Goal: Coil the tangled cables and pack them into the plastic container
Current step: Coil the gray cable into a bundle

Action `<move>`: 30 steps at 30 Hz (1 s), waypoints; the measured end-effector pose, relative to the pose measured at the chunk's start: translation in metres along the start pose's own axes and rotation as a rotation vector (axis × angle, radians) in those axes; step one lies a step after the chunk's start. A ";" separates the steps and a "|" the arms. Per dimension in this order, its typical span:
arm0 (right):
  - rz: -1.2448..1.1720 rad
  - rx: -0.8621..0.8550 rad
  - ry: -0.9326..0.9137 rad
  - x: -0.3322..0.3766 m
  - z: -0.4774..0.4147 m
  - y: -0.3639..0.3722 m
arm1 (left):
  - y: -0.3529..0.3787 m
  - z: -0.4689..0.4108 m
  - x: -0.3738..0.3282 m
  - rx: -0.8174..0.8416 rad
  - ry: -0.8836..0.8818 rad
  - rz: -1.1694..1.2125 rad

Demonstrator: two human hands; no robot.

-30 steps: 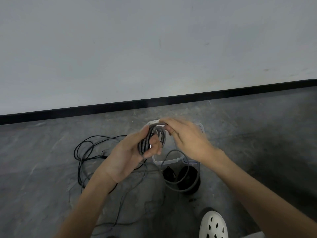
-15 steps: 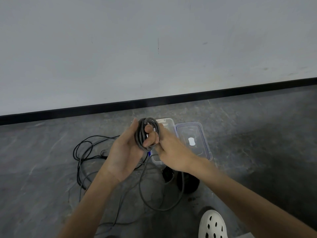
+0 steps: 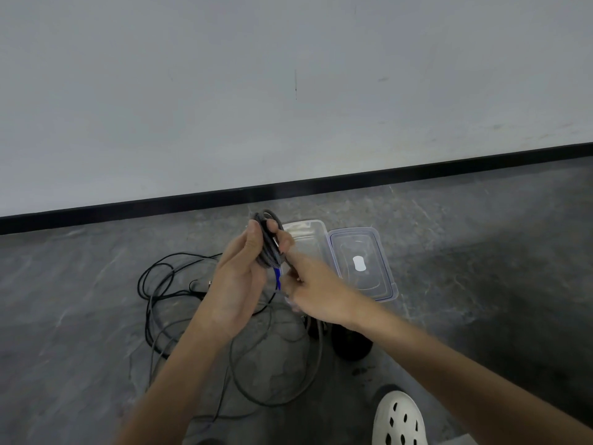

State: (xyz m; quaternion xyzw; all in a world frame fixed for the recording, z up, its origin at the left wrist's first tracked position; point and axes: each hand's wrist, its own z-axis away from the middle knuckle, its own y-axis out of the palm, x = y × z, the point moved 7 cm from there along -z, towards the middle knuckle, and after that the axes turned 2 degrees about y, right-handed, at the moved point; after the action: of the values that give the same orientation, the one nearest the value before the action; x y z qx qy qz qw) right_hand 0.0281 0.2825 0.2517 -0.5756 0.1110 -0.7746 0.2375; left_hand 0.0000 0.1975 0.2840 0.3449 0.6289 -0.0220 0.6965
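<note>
Cable [image 3: 268, 248] — coil in left hand [image 3: 237, 277], before open container [image 3: 305, 227] — lid [image 3: 376, 252] alongside

I am seeing the coil of cable [image 3: 268, 242] sitting in the left hand [image 3: 237, 277], raised in front of the container [image 3: 305, 228], which is standing on the floor [image 3: 481, 252] near the wall [image 3: 288, 91]. The lid [image 3: 362, 284] is lying against the container's right side. The right hand [image 3: 316, 293] is holding a strand [image 3: 272, 403] just below the coil. Loose cables [image 3: 154, 284] are lying to the left, a shoe [image 3: 399, 419] nearest me on the right

White clog [image 3: 399, 419] — grey floor [image 3: 481, 252]
</note>
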 end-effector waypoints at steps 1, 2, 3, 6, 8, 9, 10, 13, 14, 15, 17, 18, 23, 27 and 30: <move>-0.073 0.025 0.031 -0.001 0.001 0.004 | -0.001 -0.001 -0.003 -0.002 0.022 -0.003; -0.143 0.049 0.061 -0.001 0.002 0.007 | -0.001 -0.001 -0.005 -0.003 0.042 -0.007; -0.203 0.070 0.086 -0.001 0.003 0.011 | -0.002 -0.001 -0.006 -0.012 0.060 -0.015; -0.310 0.115 0.120 0.004 0.008 0.017 | -0.011 -0.001 -0.009 -0.107 0.118 -0.089; -0.351 0.145 0.118 0.010 0.013 0.017 | -0.017 -0.001 -0.011 -0.164 0.151 -0.185; -0.368 0.161 0.111 0.014 0.016 0.017 | -0.020 -0.001 -0.011 -0.194 0.158 -0.239; -0.384 0.181 0.101 0.019 0.019 0.017 | -0.023 -0.001 -0.012 -0.231 0.156 -0.295; -0.432 0.221 0.077 0.030 0.026 0.016 | -0.031 0.000 -0.013 -0.307 0.160 -0.382; -0.441 0.226 0.079 0.032 0.028 0.016 | -0.032 0.000 -0.013 -0.312 0.166 -0.385; -0.444 0.231 0.087 0.032 0.029 0.016 | -0.031 0.000 -0.013 -0.314 0.171 -0.385; -0.425 0.237 0.108 0.030 0.029 0.018 | -0.030 -0.001 -0.012 -0.322 0.171 -0.339; -0.408 0.238 0.120 0.029 0.029 0.019 | -0.030 -0.002 -0.012 -0.323 0.165 -0.269; -0.170 0.184 0.122 0.024 0.026 0.022 | -0.030 -0.005 -0.014 -0.284 0.149 -0.001; -0.123 0.221 0.117 0.026 0.029 0.023 | -0.031 0.000 -0.010 -0.351 0.145 -0.235; -0.195 0.274 0.091 0.032 0.034 0.024 | -0.033 0.004 -0.012 -0.400 0.168 -0.461</move>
State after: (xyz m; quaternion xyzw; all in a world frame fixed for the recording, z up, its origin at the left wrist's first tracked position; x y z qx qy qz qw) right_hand 0.0588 0.2498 0.2784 -0.5101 -0.0412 -0.8272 0.2321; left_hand -0.0146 0.1660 0.2797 0.0500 0.7376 -0.0266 0.6729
